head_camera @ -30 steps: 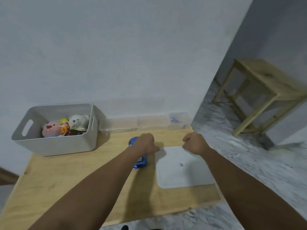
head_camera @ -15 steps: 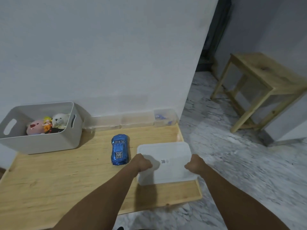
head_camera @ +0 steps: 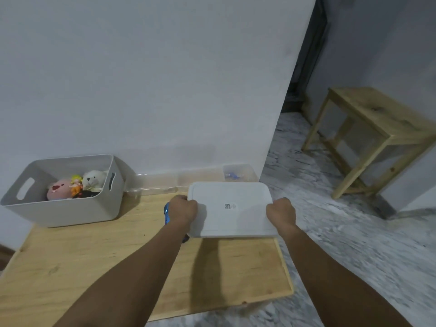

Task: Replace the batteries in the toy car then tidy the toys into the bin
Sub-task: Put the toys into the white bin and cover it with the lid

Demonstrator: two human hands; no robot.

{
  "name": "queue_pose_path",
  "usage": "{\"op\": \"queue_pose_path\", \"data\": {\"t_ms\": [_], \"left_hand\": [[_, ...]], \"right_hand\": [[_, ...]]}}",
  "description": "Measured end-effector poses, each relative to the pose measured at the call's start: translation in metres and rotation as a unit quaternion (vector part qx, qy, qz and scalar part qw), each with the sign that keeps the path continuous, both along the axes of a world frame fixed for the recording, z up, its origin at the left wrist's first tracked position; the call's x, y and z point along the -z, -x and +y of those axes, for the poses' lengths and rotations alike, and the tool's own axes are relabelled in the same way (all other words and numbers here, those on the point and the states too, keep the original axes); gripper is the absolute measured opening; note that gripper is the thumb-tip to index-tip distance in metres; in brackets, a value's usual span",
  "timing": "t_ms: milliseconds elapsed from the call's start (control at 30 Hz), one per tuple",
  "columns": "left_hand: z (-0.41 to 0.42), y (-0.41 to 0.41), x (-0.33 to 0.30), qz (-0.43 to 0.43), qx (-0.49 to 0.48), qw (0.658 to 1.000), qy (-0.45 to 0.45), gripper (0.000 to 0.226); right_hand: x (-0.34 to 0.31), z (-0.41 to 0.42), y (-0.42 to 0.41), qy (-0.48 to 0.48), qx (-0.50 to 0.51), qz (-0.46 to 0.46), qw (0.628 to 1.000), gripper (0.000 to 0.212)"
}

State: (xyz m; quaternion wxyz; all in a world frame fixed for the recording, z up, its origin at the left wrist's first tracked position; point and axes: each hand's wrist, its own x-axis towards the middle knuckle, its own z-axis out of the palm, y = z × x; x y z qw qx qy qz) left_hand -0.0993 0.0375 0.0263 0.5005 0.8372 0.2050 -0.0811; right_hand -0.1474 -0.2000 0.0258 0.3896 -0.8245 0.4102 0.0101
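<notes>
The car (head_camera: 167, 214) lies on the table (head_camera: 82, 260) at centre frame, mostly hidden behind the left hand (head_camera: 182, 212); only a sliver of blue shows at the wrist and a dark bit below it. Whether its batteries have been changed cannot be told from here.

Both hands are closed on a flat white lid (head_camera: 232, 208): the left hand grips its left edge, the right hand (head_camera: 280, 213) its right edge, fingers curled under and knuckles up. The lid is held roughly level and raised off the table, judging by the shadow under it at lower centre. A small printed code sits near its middle.

The bin (head_camera: 63, 208) stands at the left of the frame against the wall, open, with a pink plush, a white bear and a small yellow-haired figure inside. Along the wall behind the lid runs a row of clear boxes (head_camera: 195, 179), the right-hand one holding something small and blue that is too faint to name.

The step in hand looks like handling the lid, either clearing it aside or carrying it toward the bin; which of these cannot be told. If the lid belongs on the bin, the car ought to go in first, so the next move probably calls for setting the lid down clear of the car and freeing a hand to pick the car up. The lid is wide and thin, so both edges need an even grip while it travels.
</notes>
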Motion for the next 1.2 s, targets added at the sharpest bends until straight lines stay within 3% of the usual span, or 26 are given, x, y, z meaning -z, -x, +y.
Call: {"op": "queue_pose_path", "data": {"t_ms": [167, 267, 433, 533, 633, 800, 1000, 1200], "left_hand": [[0.055, -0.028, -0.018, -0.045, -0.047, 0.998, -0.002, 0.024], [0.094, -0.039, -0.029, -0.074, -0.052, 0.996, -0.005, 0.015], [0.165, -0.053, -0.046, -0.109, -0.089, 0.990, -0.008, 0.022], [0.211, -0.064, -0.056, -0.137, -0.106, 0.984, -0.049, 0.015], [0.257, -0.070, -0.064, -0.126, -0.126, 0.980, -0.085, 0.013], [0.328, -0.077, -0.074, -0.115, -0.155, 0.977, -0.093, 0.025], [0.397, -0.086, -0.069, -0.131, -0.141, 0.975, -0.112, 0.020], [0.431, -0.096, -0.056, -0.103, -0.107, 0.983, -0.107, 0.024]], "right_hand": [[-0.020, 0.048, -0.030, 0.016, -0.020, -0.020, 0.999, 0.032], [-0.029, 0.084, -0.047, 0.025, -0.061, -0.044, 0.997, 0.030], [-0.046, 0.151, -0.071, 0.011, -0.091, -0.077, 0.993, 0.024], [-0.050, 0.195, -0.087, 0.000, -0.124, -0.097, 0.988, 0.020], [-0.058, 0.240, -0.096, 0.005, -0.151, -0.123, 0.981, 0.032], [-0.066, 0.311, -0.112, -0.012, -0.213, -0.123, 0.969, 0.008], [-0.065, 0.380, -0.133, -0.005, -0.260, -0.122, 0.958, 0.018], [-0.056, 0.418, -0.150, 0.021, -0.271, -0.087, 0.958, 0.007]]}}
